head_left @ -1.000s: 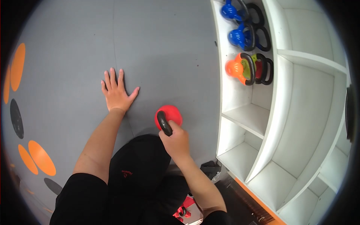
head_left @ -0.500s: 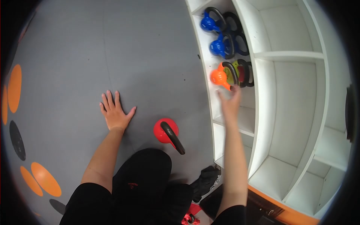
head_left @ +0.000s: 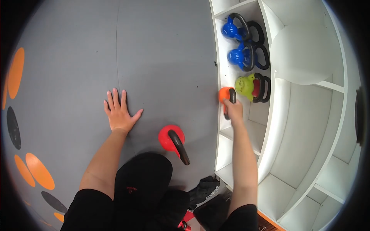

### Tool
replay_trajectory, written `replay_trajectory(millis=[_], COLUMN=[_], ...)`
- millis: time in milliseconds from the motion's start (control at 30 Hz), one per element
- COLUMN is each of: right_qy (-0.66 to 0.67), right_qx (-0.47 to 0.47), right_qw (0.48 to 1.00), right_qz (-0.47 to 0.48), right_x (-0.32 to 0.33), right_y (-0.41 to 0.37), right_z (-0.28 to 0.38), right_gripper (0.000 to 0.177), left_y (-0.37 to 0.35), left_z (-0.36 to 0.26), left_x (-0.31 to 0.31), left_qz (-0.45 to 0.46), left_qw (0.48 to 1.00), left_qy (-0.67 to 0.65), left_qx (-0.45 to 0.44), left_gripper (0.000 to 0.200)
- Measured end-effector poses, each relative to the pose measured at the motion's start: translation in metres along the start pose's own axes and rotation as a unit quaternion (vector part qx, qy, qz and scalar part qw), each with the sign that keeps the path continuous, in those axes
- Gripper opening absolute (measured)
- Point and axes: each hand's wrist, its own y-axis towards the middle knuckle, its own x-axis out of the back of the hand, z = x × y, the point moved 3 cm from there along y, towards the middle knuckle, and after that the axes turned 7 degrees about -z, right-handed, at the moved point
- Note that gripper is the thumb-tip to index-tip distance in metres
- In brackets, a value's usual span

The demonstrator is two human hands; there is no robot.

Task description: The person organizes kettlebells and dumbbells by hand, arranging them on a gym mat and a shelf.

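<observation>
My left hand (head_left: 120,114) lies flat on the grey floor with its fingers spread. To its right, a red kettlebell (head_left: 168,140) with a black handle stands on the floor. My right hand (head_left: 234,110) is wrapped round the black handle of an orange kettlebell (head_left: 225,93) at the front edge of the low white shelf. Just behind that one sits a yellow-green kettlebell (head_left: 243,85), with a dark red kettlebell (head_left: 256,87) partly hidden beyond it. Blue kettlebells (head_left: 236,57) rest farther up the same compartment.
The white shelf unit (head_left: 262,154) runs along the right side. Orange spots (head_left: 39,171) and dark ovals (head_left: 14,128) mark the floor at the left. A black bag-like item (head_left: 203,191) lies near my knees, beside a red object (head_left: 185,225).
My right hand has closed on the orange kettlebell's handle and drawn it away from the yellow-green one, toward the shelf's front edge. My left hand stays on the floor; the view has shifted slightly.
</observation>
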Motion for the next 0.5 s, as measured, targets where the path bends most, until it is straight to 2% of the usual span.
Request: replay_trajectory(millis=[33, 100, 200, 333, 433, 467, 500], right_qy=[0.084, 0.087, 0.092, 0.133, 0.060, 0.025, 0.048], right_qx=[-0.045, -0.075, -0.158, -0.305, -0.291, -0.283, -0.300], right_qw=[0.995, 0.993, 0.981, 0.941, 0.953, 0.958, 0.953], right_qz=[-0.026, -0.007, 0.070, 0.062, 0.050, 0.043, 0.021], right_x=[0.006, 0.023, 0.038, 0.045, 0.024, 0.019, 0.017], right_y=[-0.019, -0.063, -0.164, -0.305, -0.388, -0.411, -0.430], right_z=[-0.012, -0.033, -0.071, -0.138, -0.214, -0.228, -0.227], right_gripper=[0.024, 0.022, 0.020, 0.015, 0.024, 0.028, 0.028], left_y=[-0.002, -0.004, -0.006, -0.015, -0.015, -0.018, -0.021], left_z=[0.001, 0.005, 0.002, -0.002, 0.001, -0.002, -0.003], left_x=[0.001, 0.000, -0.001, 0.000, -0.004, -0.003, -0.002], left_qz=[0.009, 0.020, 0.011, -0.023, -0.064, -0.072, -0.076], left_qw=[1.000, 1.000, 1.000, 0.999, 0.997, 0.996, 0.995], left_qy=[0.004, 0.007, 0.014, 0.025, 0.029, 0.035, 0.041], left_qx=[-0.001, 0.003, -0.011, -0.027, -0.034, -0.036, -0.043], left_gripper=[0.103, 0.103, 0.102, 0.099, 0.097, 0.097, 0.097])
